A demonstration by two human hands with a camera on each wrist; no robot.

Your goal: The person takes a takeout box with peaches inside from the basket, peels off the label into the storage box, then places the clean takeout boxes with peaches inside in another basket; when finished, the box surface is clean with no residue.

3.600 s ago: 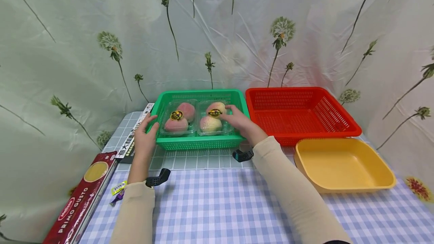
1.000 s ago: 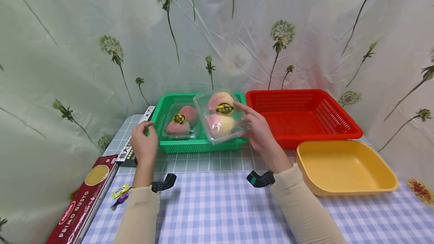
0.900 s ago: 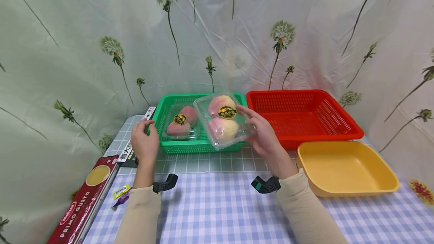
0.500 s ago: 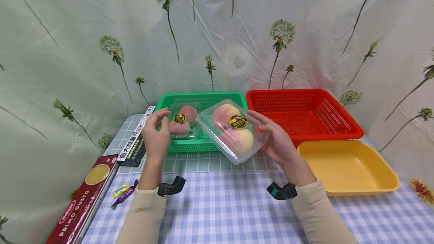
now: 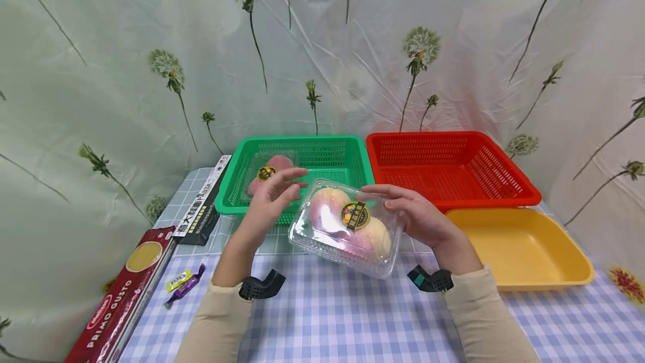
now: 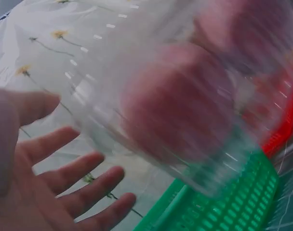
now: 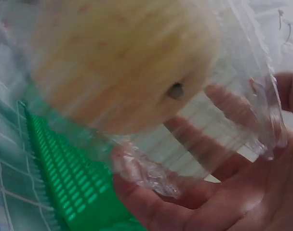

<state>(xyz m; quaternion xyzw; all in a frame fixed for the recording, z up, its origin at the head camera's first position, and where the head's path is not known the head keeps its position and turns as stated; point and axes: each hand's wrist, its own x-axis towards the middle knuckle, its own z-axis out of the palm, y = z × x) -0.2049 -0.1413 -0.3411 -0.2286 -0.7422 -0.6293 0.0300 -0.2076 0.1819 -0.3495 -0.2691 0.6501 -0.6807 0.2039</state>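
My right hand (image 5: 420, 220) grips a clear plastic box of two peaches (image 5: 347, 228) by its right side, thumb on top and fingers beneath, and holds it tilted above the checked tablecloth in front of the green basket (image 5: 302, 140). The right wrist view shows the box (image 7: 122, 62) resting on the fingers (image 7: 223, 192). My left hand (image 5: 272, 198) hovers at the box's left far corner with fingers straight and spread. In the left wrist view this hand (image 6: 50, 183) sits just below the blurred box (image 6: 175, 106), and contact is unclear. A second peach box (image 5: 267, 170) lies in the green basket's left half.
An empty red basket (image 5: 453, 136) stands right of the green one, with a yellow tray (image 5: 564, 273) in front of it. A red pasta box (image 5: 116, 301), a black-and-white box (image 5: 201, 206) and small candy wrappers (image 5: 183, 284) lie at the left. A flowered curtain hangs behind.
My right hand has lifted the right peach box out of the green basket and brought it nearer and lower. My left hand has left the basket's rim and moved right to the box.
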